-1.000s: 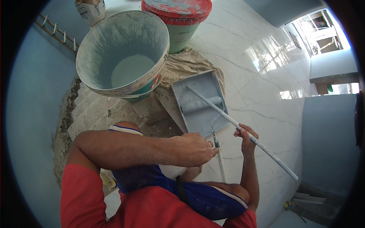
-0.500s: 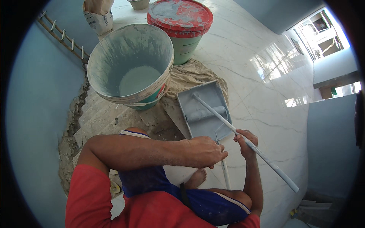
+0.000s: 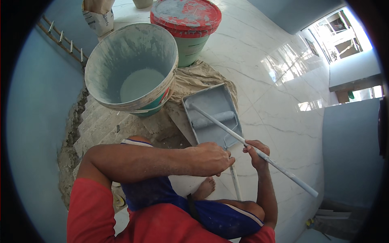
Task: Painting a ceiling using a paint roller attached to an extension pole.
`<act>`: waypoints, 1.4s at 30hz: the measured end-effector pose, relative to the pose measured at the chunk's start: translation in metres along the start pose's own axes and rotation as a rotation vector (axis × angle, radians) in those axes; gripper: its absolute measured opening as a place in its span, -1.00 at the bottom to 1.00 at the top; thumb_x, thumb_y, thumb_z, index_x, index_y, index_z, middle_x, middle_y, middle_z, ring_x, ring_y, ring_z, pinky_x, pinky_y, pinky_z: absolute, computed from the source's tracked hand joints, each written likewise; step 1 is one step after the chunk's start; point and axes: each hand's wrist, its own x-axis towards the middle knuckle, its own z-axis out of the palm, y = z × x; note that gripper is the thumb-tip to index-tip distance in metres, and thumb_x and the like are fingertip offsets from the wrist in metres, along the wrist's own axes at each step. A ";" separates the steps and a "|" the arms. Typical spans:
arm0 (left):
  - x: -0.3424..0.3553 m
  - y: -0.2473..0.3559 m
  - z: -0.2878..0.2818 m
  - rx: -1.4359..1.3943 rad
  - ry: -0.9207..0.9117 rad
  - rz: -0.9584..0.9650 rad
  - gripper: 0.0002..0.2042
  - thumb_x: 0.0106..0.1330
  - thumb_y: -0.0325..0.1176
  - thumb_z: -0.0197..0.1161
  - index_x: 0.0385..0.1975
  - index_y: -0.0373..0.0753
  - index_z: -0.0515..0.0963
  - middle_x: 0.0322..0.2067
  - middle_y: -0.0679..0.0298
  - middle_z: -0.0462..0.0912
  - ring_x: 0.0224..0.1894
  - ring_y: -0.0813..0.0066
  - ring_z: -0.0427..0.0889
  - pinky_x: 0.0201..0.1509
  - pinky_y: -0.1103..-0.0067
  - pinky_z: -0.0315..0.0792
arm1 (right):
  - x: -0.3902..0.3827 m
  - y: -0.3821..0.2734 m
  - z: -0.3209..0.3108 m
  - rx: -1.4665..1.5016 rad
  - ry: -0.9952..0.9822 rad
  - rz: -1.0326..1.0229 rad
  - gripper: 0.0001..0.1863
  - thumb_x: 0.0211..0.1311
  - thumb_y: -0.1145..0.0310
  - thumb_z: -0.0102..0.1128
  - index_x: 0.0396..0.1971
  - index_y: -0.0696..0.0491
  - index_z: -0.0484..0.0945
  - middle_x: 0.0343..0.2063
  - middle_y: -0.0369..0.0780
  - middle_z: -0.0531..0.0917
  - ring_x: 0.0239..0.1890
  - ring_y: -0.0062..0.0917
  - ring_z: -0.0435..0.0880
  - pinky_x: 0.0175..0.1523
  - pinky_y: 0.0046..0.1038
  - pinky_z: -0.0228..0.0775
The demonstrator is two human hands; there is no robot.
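A grey-coated paint roller [image 3: 211, 120] rests in the paint tray [image 3: 184, 106], and its wire frame leads to a white pole [image 3: 235, 182]. My left hand [image 3: 211, 159] is closed at the top of that pole, just below the tray; its fingertips are partly hidden. My right hand [image 3: 257, 154] grips a long white stick [image 3: 289, 178] between thumb and fingers. The far end of this stick lies over the tray, crossing above the roller and its frame. Grey-blue paint covers the tray's inside.
Left of the tray stands a large open bucket [image 3: 95, 95] with pale paint inside. Behind it is a lidded bucket [image 3: 186, 18] with a red lid. A crumpled cloth [image 3: 206, 79] lies under the tray. A ladder [image 3: 60, 38] leans by the left wall, near broken floor edging [image 3: 71, 133].
The whole view has shifted slightly, so everything appears a little further left. Both hands keep the same holds, and the roller stays in the tray.
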 end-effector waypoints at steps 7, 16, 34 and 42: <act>0.002 0.028 -0.019 0.084 0.463 0.078 -0.18 0.15 -0.19 0.40 0.36 -0.40 0.15 0.32 -0.24 0.25 0.32 -0.12 0.35 0.36 0.13 0.28 | 0.033 -0.035 -0.005 -0.255 0.066 -0.274 -0.86 0.16 0.44 0.31 -0.32 0.18 0.67 -0.47 -0.21 0.68 -0.45 -0.53 0.70 -0.36 -0.50 0.52; 0.033 0.012 -0.100 -0.248 0.868 -0.254 -0.66 0.32 -0.38 0.29 0.06 -0.27 0.49 -0.20 0.07 0.69 -0.11 0.23 0.70 -0.03 0.37 0.54 | 0.074 -0.034 0.043 -0.283 -0.135 -0.016 -0.46 0.22 0.14 0.33 0.11 0.09 0.45 -0.17 0.00 0.64 -0.08 -0.14 0.65 0.01 -0.17 0.48; -0.026 -0.044 -0.117 -0.248 1.389 -0.284 -0.70 0.43 -0.25 0.24 0.05 -0.24 0.49 -0.34 0.31 0.62 -0.25 0.60 0.59 -0.15 0.60 0.46 | -0.221 0.164 0.029 -0.645 -0.162 0.742 -0.53 0.31 0.07 0.20 0.01 0.10 0.38 -0.36 0.11 0.66 -0.30 0.12 0.66 -0.19 0.04 0.49; -0.022 -0.038 -0.116 -0.272 1.326 -0.232 -0.72 0.45 -0.28 0.21 0.02 -0.32 0.50 -0.26 0.25 0.66 -0.16 0.59 0.62 0.02 0.59 0.48 | -0.217 0.077 -0.051 -0.695 -0.194 0.663 -0.54 0.26 0.11 0.27 0.01 0.10 0.43 -0.34 0.08 0.66 -0.24 0.07 0.66 -0.14 -0.02 0.48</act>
